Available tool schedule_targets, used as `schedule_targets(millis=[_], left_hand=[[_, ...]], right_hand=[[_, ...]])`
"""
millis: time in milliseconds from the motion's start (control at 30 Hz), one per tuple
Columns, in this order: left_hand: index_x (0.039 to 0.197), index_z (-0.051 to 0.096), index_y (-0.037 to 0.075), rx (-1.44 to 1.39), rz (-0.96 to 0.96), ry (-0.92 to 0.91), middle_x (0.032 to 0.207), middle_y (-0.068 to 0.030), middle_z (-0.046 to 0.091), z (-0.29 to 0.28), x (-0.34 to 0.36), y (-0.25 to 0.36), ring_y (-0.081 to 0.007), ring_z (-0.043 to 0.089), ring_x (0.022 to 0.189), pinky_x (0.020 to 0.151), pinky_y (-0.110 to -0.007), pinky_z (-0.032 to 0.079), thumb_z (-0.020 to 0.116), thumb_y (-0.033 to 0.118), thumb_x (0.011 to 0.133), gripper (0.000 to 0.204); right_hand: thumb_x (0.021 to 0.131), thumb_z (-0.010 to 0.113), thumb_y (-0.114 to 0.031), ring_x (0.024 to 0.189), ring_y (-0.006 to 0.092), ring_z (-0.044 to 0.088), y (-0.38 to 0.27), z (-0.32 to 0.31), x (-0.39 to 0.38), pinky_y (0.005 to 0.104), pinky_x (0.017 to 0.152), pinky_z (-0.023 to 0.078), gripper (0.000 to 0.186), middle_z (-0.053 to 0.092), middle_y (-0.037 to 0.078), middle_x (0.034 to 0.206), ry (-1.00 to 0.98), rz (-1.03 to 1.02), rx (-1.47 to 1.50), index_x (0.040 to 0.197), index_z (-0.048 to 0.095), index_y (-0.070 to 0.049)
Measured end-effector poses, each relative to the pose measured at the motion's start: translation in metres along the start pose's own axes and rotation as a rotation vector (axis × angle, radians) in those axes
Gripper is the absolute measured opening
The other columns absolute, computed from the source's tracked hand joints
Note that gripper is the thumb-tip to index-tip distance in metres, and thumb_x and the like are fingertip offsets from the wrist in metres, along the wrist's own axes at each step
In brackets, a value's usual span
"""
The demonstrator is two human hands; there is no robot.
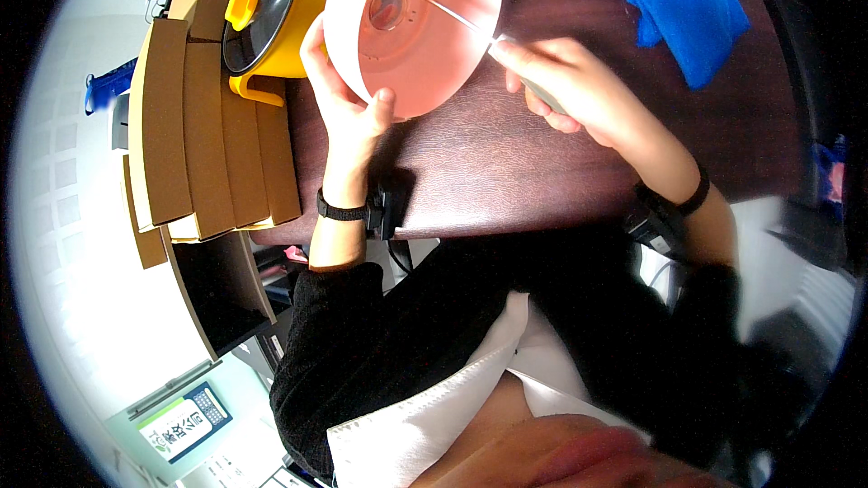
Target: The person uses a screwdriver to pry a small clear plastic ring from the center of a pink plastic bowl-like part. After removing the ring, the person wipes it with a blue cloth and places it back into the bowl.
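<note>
The left hand (348, 116) grips a pink bowl-shaped shell (416, 54) at twelve o'clock; the right hand (579, 86) grasps a grey-handled metal screwdriver (446, 11).

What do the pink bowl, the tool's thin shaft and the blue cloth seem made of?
Pink bowl: probably plastic, smooth; even colour and soft sheen suggest it.
Thin shaft: likely metal, polished, being pale, straight and bright.
Blue cloth: fabric, matte and soft-looking, judging by its loose folds; fibre unclear.

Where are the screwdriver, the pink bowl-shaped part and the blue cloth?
Screwdriver (452, 14), head view: on its thin shaft.
Pink bowl-shaped part (416, 59), head view: on its inner wall.
Blue cloth (676, 2), head view: middle of its crumpled fabric.
</note>
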State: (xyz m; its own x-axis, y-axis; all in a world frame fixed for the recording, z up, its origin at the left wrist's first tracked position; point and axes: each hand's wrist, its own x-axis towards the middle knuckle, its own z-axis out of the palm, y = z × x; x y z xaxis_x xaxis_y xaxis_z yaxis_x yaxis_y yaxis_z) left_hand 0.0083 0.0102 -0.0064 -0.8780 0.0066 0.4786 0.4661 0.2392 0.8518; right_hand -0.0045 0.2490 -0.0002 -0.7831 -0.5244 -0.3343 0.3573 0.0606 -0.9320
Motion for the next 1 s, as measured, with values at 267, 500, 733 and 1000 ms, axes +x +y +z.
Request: schedule_targets(millis=[267,500,733,1000], left_hand=[[0.133,0.020,0.003,0.116,0.072,-0.060,0.128,-0.0145,0.035,-0.001,0.003,0.004,-0.0246,0.038,0.120,0.099,-0.039,0.033,0.073,0.040,0.065,0.095],[0.133,0.020,0.004,0.140,0.027,-0.016,0.127,-0.0147,0.036,0.000,0.002,0.004,-0.0246,0.039,0.119,0.098,-0.039,0.034,0.073,0.042,0.065,0.094],[0.133,0.019,0.004,0.042,-0.002,0.035,0.126,-0.0145,0.036,-0.001,0.004,0.004,-0.0241,0.040,0.118,0.099,-0.039,0.035,0.073,0.042,0.067,0.093],[0.134,0.020,0.004,0.051,0.012,0.029,0.127,-0.0145,0.036,-0.003,0.001,0.000,-0.0238,0.039,0.119,0.098,-0.040,0.035,0.072,0.041,0.068,0.091]], right_hand=[[0.082,0.061,-0.036,0.045,0.0249,0.057,0.009,-0.006,0.001,0.0355,0.040,0.044,0.033,0.054,0.010,0.055,0.571,-0.634,-1.048,0.077,0.058,-0.004],[0.080,0.063,-0.033,0.052,0.0285,0.059,0.002,-0.013,0.001,0.0367,0.047,0.046,0.028,0.057,0.011,0.059,0.620,-0.662,-0.952,0.076,0.059,-0.006],[0.087,0.052,-0.048,0.038,0.0066,0.044,0.004,-0.003,0.002,0.0217,0.035,0.033,0.049,0.048,0.001,0.047,0.080,-0.194,-0.130,0.072,0.057,-0.002],[0.091,0.046,-0.044,0.035,0.0057,0.037,0.000,0.004,0.000,0.0200,0.034,0.026,0.045,0.044,0.000,0.044,-0.014,-0.045,0.052,0.073,0.055,-0.004]])
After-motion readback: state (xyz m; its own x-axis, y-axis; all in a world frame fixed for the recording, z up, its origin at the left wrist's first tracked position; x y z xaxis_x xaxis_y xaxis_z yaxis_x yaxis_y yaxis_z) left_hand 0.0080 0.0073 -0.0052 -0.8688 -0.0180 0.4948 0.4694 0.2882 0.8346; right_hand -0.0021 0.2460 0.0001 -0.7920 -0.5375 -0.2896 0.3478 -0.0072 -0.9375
